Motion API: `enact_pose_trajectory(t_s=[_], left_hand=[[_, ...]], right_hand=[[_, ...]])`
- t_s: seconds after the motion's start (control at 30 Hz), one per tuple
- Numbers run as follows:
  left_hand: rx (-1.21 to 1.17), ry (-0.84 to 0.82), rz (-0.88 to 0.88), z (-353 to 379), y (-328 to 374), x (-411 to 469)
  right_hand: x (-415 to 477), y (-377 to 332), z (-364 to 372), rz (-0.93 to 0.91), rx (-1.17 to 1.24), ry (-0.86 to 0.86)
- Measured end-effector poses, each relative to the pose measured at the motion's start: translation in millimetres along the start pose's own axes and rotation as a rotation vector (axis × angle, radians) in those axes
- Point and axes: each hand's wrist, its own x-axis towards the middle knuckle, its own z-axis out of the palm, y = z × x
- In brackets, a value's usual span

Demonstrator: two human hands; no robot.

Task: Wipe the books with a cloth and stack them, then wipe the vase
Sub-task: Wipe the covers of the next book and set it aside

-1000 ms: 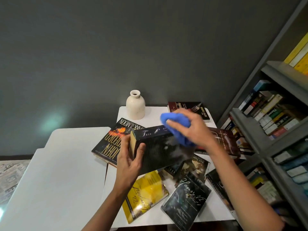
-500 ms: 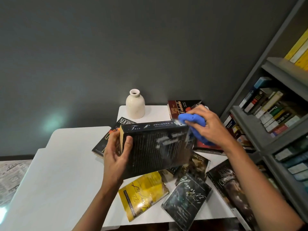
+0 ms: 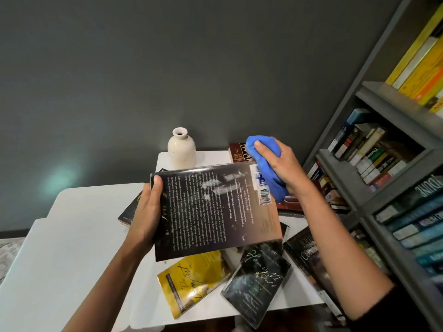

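Book shows dark back cover, white text, barcode sticker beside blue cloth.

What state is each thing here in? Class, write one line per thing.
Dark glossy book: held off the table, back cover showing, gripped by left hand.
Blue cloth: bunched in right hand, touching the book's right edge.
Cream ceramic vase: upright on white table, untouched.
Yellow paperback: lying flat, unstacked.

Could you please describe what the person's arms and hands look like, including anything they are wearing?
Both the left hand and the right hand are bare: no gloves, rings or watch show. The left forearm is uncovered to the frame's edge. The right forearm is uncovered up to a black sleeve near the elbow.
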Motion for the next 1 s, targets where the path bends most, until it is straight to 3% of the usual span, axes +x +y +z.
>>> enact_pose_trajectory(t_s=[0.17,0.23,0.33,0.47,0.57,0.8,1.0], left_hand=[[-0.003,0.072,-0.01,0.2,1.1,1.7],[-0.015,0.073,-0.017,-0.4,-0.1,0.8],[-0.023,0.102,-0.009,-0.7,-3.3,-1.3],[-0.036,0.117,0.015,2.7,-6.7,-3.7],[-0.067,0.119,0.021,6.7,-7.4,-6.3],[-0.12,0.138,-0.016,7.7,-9.7,-5.4],[-0.16,0.135,-0.057,10.5,-14.9,-6.5]], right_hand=[[1.5,5.8,0.0,0.111,0.031,0.013],[2.2,9.5,-7.7,0.169,0.042,0.144],[-10.0,7.6,-20.2,0.109,-0.067,0.297],[-39.6,10.7,-1.8,-0.075,-0.284,0.162],[-49.1,20.7,12.6,-0.264,-0.564,0.189],[-92.2,35.4,36.0,-0.464,-0.645,-0.007],[-55.4,26.7,28.4,-0.293,-0.673,0.309]])
